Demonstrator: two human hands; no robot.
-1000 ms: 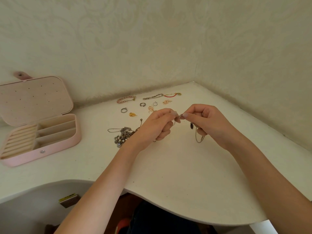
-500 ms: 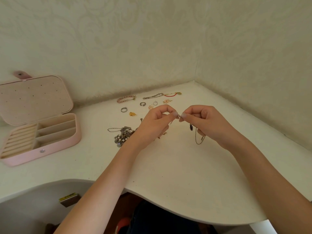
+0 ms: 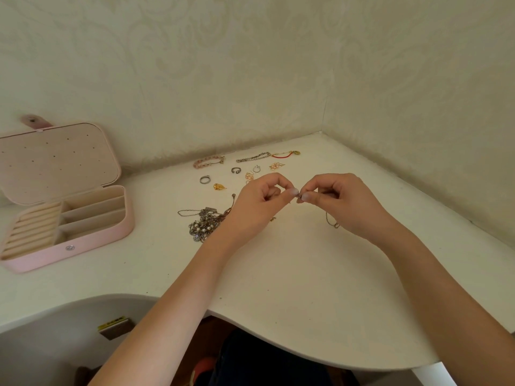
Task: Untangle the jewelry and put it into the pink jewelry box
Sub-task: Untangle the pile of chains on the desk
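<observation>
My left hand (image 3: 260, 203) and my right hand (image 3: 338, 203) meet fingertip to fingertip above the white table, both pinching a thin chain (image 3: 331, 222) at its clasp. A loop of the chain hangs below my right hand. A tangled heap of silver and pearl jewelry (image 3: 204, 222) lies just left of my left wrist. The pink jewelry box (image 3: 92, 239) stands open at the far left, lid up, its compartments holding nothing I can see.
Separate pieces lie in rows near the wall: a pink bracelet (image 3: 208, 161), a dark chain bracelet (image 3: 253, 157), a red cord bracelet (image 3: 285, 154), rings (image 3: 204, 179) and gold earrings (image 3: 219, 186). The table (image 3: 292, 274) sits in a corner with a curved front edge.
My hands have drawn closer and lifted slightly. The dark pendant that hung under my right hand is now out of sight, and less chain dangles.
</observation>
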